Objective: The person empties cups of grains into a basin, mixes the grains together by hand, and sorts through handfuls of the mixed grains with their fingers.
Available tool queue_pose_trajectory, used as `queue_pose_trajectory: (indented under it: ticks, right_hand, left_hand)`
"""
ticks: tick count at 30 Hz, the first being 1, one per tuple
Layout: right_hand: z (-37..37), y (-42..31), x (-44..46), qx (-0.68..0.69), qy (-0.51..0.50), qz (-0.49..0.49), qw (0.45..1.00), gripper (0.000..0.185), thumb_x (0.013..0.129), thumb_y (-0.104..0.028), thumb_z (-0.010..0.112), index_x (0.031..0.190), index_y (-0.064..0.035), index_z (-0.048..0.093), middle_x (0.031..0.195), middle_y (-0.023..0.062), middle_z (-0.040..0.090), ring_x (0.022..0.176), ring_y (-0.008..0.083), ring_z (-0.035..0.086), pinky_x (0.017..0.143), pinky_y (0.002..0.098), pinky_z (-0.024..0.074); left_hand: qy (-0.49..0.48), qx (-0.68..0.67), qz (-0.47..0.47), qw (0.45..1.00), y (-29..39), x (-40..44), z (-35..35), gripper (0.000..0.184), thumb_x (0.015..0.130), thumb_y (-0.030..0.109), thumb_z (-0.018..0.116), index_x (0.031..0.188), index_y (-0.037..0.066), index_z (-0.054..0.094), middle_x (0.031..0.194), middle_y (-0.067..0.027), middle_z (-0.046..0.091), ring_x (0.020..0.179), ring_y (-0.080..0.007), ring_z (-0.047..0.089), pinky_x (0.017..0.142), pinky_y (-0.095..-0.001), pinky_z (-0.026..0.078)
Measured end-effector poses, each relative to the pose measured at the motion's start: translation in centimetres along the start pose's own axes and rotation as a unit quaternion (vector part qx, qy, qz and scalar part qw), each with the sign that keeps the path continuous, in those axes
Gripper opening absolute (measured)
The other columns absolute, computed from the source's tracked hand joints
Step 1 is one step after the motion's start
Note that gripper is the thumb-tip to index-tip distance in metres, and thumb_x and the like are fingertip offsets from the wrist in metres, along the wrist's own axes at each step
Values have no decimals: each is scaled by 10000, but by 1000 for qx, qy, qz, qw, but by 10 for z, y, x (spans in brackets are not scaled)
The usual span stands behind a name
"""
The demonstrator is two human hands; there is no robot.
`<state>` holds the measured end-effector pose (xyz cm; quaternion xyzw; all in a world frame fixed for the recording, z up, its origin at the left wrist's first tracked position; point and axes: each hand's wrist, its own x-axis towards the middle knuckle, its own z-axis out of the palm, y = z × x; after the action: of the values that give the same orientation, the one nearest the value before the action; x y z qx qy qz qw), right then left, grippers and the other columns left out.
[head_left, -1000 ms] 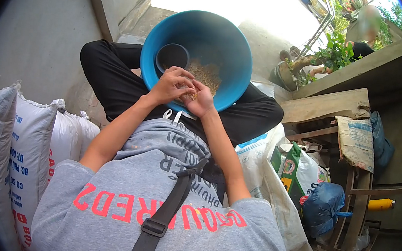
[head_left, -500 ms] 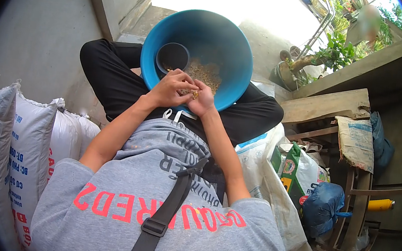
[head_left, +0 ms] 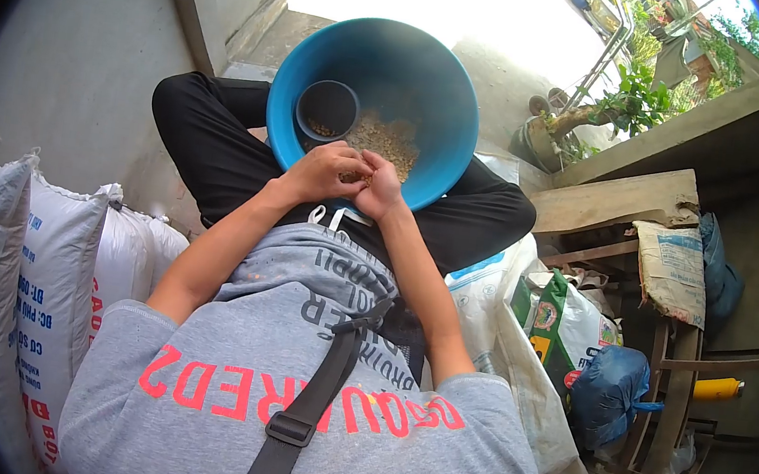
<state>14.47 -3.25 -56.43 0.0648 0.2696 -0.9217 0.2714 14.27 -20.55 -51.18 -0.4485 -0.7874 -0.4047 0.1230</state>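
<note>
A large blue basin [head_left: 444, 85] rests between my crossed legs. Small tan pieces [head_left: 388, 144] lie on its bottom, and a dark round bowl [head_left: 327, 109] with a few pieces stands inside at its left. Over the basin's near rim, my left hand [head_left: 317, 172] has its fingers bent together, touching the fingers of my right hand. My right hand [head_left: 379, 187] is cupped around some small pieces, partly covered by the left fingers. Anything between the left fingertips is too small to make out.
White printed sacks [head_left: 58, 266] stand at the left by the wall. To the right are a pale sack [head_left: 508, 345], a blue plastic bag [head_left: 605, 394], a wooden board [head_left: 617, 203] and a yellow cylinder [head_left: 718, 388]. A potted plant [head_left: 633, 107] stands beyond.
My left hand has shifted slightly down and right, showing more pieces in the dark bowl. The right fingers have curled in more. The person at the upper right is out of view.
</note>
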Motion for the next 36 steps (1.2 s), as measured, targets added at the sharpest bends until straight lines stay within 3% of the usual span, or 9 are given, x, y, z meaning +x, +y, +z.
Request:
queue_pose_trajectory:
  ticks: [5,8,14,18,21,24,26,29,36]
  right_hand:
    - [8,-3,-7,-3,-16,7,1000,337,1093,-276,335,1079,-53,588,1008,80,648,975,222,660,865,441,588]
    - [32,-4,-16,27,46,-3,999,309,1095,-240,352,993,-59,581,816,34,608,715,161,590,702,354,549]
    - [30,-4,-16,36,25,-12,999,305,1098,-229,346,1052,-38,579,905,60,637,811,179,651,703,294,567]
    - [13,-4,-9,37,-7,-2,999,352,1103,-243,324,1183,-1,566,1122,132,650,1042,231,664,923,375,560]
    - [31,-4,-18,42,-1,-4,999,413,1101,-257,294,1271,25,542,1261,185,624,1189,275,625,1075,448,501]
    - [24,-3,-11,68,-32,15,997,468,1095,-264,268,1346,46,513,1340,210,601,1265,313,594,1126,486,463]
    - [27,-6,-16,47,-7,7,999,472,1105,-264,250,1371,35,500,1368,192,577,1257,323,589,1125,492,457]
    - [-18,-1,4,96,-158,12,983,499,1105,-266,246,1402,55,485,1403,201,573,1273,333,582,1095,484,480]
    - [0,-5,-4,12,-63,22,998,453,1111,-274,261,1230,35,571,1204,175,645,1145,297,645,1021,445,534]
  left_hand:
    - [4,-17,-4,1000,0,1,-2,247,770,116,826,1016,120,797,990,-59,752,913,-246,691,815,-352,554]
    - [12,-19,-7,1000,-1,0,-2,238,766,111,830,1002,121,800,993,-58,756,919,-244,695,815,-350,557]
    - [30,-25,-1,999,1,1,-2,214,772,111,835,984,112,804,989,-59,759,901,-236,698,792,-346,560]
    - [46,-44,-88,994,-1,0,-2,182,830,144,823,1004,92,805,990,-70,760,888,-233,693,771,-352,554]
    - [175,-60,-230,956,-7,6,-4,201,888,169,789,1065,75,795,1004,-88,756,884,-240,683,774,-360,547]
    - [252,70,-166,951,-9,10,-3,231,916,165,757,1124,68,780,1053,-108,747,917,-251,673,801,-361,543]
    - [167,57,-99,979,-1,6,-5,305,899,172,766,1190,79,756,1084,-104,718,978,-269,659,842,-371,535]
    - [-2,-37,-20,999,5,1,-7,393,825,153,793,1212,106,745,1049,-96,691,1030,-288,641,886,-386,526]
    - [-23,-37,11,999,4,0,-1,373,772,95,800,1142,116,765,1035,-73,704,978,-262,667,871,-359,551]
